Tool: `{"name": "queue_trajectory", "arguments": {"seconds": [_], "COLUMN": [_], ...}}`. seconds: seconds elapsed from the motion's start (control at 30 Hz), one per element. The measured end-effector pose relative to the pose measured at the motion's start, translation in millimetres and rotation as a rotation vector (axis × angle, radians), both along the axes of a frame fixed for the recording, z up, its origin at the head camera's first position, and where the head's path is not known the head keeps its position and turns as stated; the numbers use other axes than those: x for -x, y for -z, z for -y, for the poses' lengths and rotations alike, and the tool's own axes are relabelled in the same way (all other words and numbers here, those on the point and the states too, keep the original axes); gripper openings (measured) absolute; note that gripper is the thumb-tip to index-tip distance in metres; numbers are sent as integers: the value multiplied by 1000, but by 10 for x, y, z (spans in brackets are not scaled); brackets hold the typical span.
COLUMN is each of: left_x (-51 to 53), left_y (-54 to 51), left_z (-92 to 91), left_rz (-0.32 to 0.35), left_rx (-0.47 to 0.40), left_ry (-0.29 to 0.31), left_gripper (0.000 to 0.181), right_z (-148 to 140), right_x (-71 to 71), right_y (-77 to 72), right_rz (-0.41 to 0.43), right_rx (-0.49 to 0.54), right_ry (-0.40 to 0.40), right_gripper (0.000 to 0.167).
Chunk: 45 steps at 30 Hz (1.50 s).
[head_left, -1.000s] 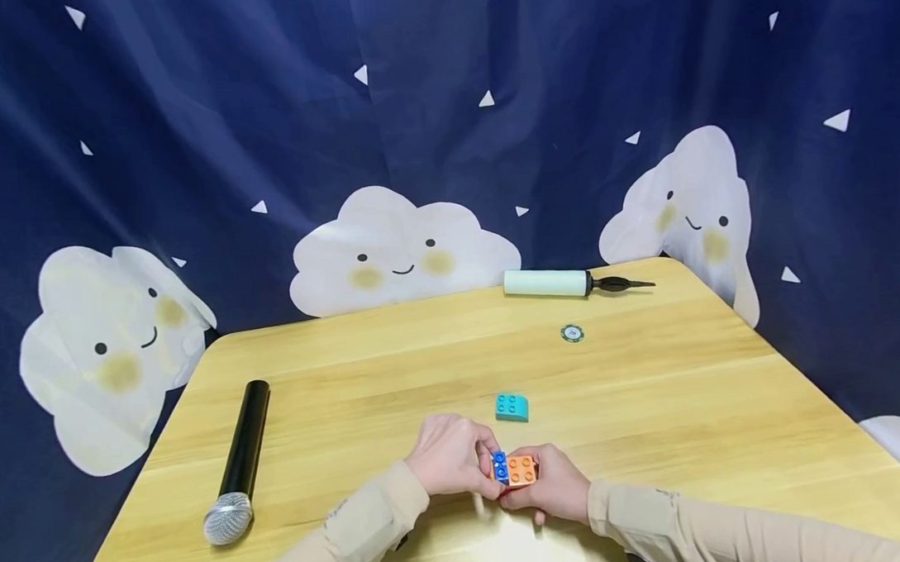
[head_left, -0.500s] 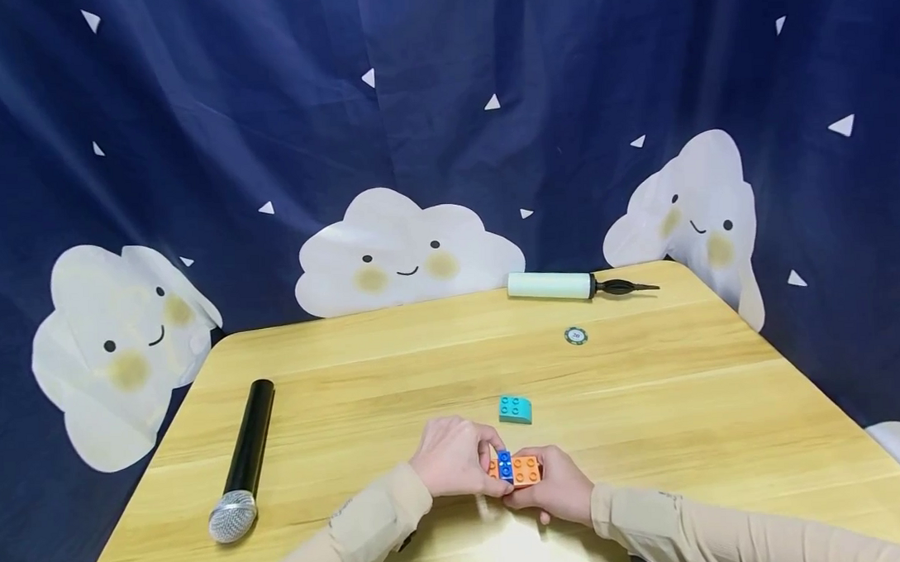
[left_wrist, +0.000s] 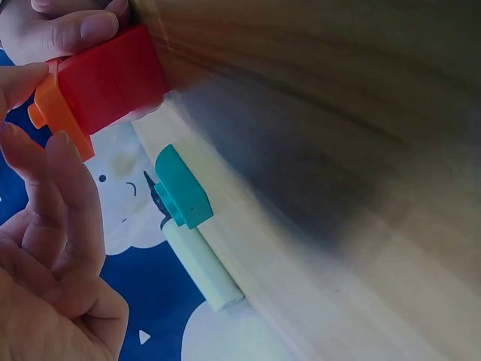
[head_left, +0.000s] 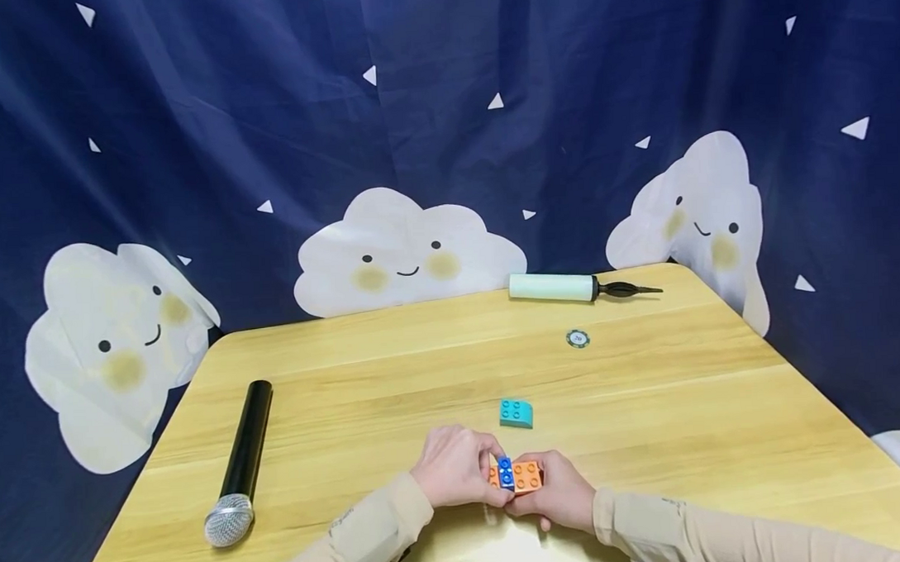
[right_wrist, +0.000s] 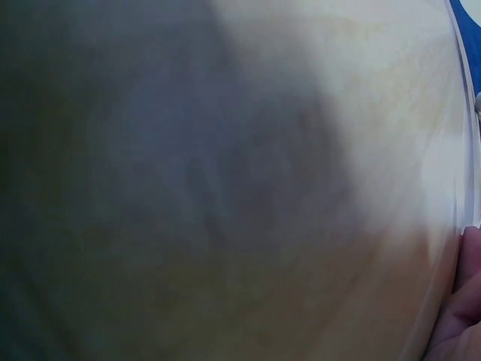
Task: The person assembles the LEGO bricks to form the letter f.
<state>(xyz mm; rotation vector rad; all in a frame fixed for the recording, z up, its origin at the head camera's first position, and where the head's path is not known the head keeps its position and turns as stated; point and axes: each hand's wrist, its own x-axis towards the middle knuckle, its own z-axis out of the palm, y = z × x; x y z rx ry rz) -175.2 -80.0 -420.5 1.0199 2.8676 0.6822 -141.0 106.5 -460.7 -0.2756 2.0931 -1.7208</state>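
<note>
Near the front of the table, my left hand (head_left: 454, 467) pinches a small blue toy brick (head_left: 505, 473) between thumb and index finger. That brick sits across the top of an orange brick (head_left: 527, 475), whose studs show on both sides of it. From the right, my right hand (head_left: 565, 492) grips the stack. In the left wrist view, a red brick (left_wrist: 116, 79) lies against the orange one, with right-hand fingers around it. My left fingertips come up to the orange brick there. The right wrist view shows only a few fingers at its edge. A teal brick (head_left: 516, 413) with a rounded end lies just beyond the hands.
A black microphone (head_left: 243, 454) with a silver head lies on the wooden table (head_left: 365, 400) at the left. Toward the back are a poker chip (head_left: 578, 338) and a pale green hand pump (head_left: 553, 286) with a black nozzle. A dark blue cloud-print curtain (head_left: 445, 132) hangs behind.
The blue brick has moved from the orange brick's left end inward, so orange studs now show on its left too. Over the last half second the hands hold nearly still.
</note>
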Motion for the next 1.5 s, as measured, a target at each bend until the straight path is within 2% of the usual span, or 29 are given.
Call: {"name": "queue_trajectory", "arguments": {"seconds": [0.27,0.4,0.53,0.77,0.93,1.13,1.27,1.37,1.5], "left_x": [24,54,52,43,49,72,89,93,89], "left_y": [31,71,128,199,192,153,124,105,99], "left_z": [24,47,86,140,164,205,239,255,250], "left_rz": [10,-4,8,38,56,67,60,56,62], "left_rx": [-14,-6,-6,-41,-65,-42,-26,-21,0], "left_ry": [-53,-74,-86,-148,-182,-221,-229,-230,-223], "left_gripper": [35,38,43,44,42,44,44,44,50], "right_z": [34,43,56,63,64,-55,-234,-339,-407], "right_x": [46,100,131,154,172,151,209,342,546], "right_y": [3,17,44,64,36,-35,-160,-259,-304], "right_rz": [-4,10,36,35,29,23,-47,-135,-196], "right_rx": [-2,0,0,-2,4,-14,-58,-123,-205], "right_ry": [13,5,-9,-19,-20,-43,-32,14,104], "right_gripper": [33,33,32,34,40,53,52,48,54]}}
